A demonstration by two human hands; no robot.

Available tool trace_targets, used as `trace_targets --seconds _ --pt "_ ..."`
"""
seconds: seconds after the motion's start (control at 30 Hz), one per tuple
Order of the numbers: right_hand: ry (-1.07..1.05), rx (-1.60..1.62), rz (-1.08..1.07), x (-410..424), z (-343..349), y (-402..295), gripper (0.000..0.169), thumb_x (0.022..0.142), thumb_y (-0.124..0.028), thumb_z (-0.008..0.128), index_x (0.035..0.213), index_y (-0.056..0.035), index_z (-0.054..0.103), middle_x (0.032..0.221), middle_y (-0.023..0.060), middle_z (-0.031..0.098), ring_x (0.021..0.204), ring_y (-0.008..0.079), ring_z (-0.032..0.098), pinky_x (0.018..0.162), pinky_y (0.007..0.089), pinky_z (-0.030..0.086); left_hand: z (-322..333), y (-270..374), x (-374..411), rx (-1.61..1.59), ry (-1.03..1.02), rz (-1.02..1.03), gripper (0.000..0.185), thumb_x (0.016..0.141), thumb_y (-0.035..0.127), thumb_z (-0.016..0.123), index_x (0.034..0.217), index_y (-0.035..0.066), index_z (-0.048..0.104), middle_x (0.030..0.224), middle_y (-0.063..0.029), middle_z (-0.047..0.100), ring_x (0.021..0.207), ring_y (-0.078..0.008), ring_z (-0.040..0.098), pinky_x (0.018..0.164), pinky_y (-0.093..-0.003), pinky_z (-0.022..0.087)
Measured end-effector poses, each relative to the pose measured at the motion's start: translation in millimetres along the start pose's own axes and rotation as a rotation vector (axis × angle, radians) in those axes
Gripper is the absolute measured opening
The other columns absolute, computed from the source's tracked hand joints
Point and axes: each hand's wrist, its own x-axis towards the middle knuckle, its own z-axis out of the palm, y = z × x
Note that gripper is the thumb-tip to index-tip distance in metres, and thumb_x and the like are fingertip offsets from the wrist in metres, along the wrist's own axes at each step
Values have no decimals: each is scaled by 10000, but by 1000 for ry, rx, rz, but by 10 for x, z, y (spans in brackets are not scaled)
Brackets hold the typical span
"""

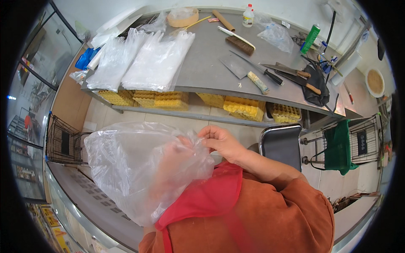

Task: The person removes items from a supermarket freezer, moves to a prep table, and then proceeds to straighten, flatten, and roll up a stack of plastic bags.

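A large clear plastic bag [123,158] is spread in front of my body and drapes over my left forearm. My right hand [218,139] pinches the gathered film at the bag's right end between thumb and fingers. Close beside it, my left hand [180,145] shows blurred through the film, its fingers at the same gathered part. Whether that hand is inside the bag or behind it, I cannot tell. Beyond my hands, two flat stacks of white plastic bags, one left [114,60] and one right [159,60], lie on the steel table [202,60].
A cleaver [235,68], a sharpening steel [250,61], knives [289,71] and a bench brush [240,44] lie on the table. Egg trays [243,107] fill the shelf below. A black-seated chair [281,145] and a cart with green cloth [337,148] stand to my right.
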Motion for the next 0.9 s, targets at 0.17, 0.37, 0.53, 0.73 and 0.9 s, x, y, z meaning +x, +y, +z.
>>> trace_targets --seconds 0.17,0.37,0.53,0.73,0.9 --pt "108 62 -13 -23 -75 -49 149 809 -79 572 956 -92 549 782 -37 530 667 45 479 596 200 417 139 134 74 137 69 -79 109 778 74 582 869 78 523 817 -16 540 741 -115 517 629 -281 434" --pt "74 36 19 -27 -65 -45 140 807 -78 566 945 -78 546 758 -37 507 641 54 461 586 210 411 82 4 79 137 97 -56 90 788 98 579 851 82 516 802 2 533 732 -110 510 623 -285 431" --pt "186 185 -70 21 -258 -115 122 810 -54 558 929 -77 549 690 -50 473 577 42 436 531 190 386 -251 -261 291 611 137 211 81 828 133 523 871 69 548 787 -3 543 700 -125 512 645 -262 426" --pt "209 223 -1 62 -236 -38 132 815 -57 554 945 -79 546 708 -46 488 555 45 437 532 188 389 -250 -659 189 100 106 317 170 850 164 518 994 77 539 944 -28 526 838 -138 500 705 -274 414" --pt "123 -39 46 99 -155 77 159 812 -60 560 970 -74 545 753 -42 514 581 40 448 544 183 389 -383 -831 324 97 -249 301 289 794 125 564 1071 51 528 955 -29 550 856 -134 525 696 -301 430"
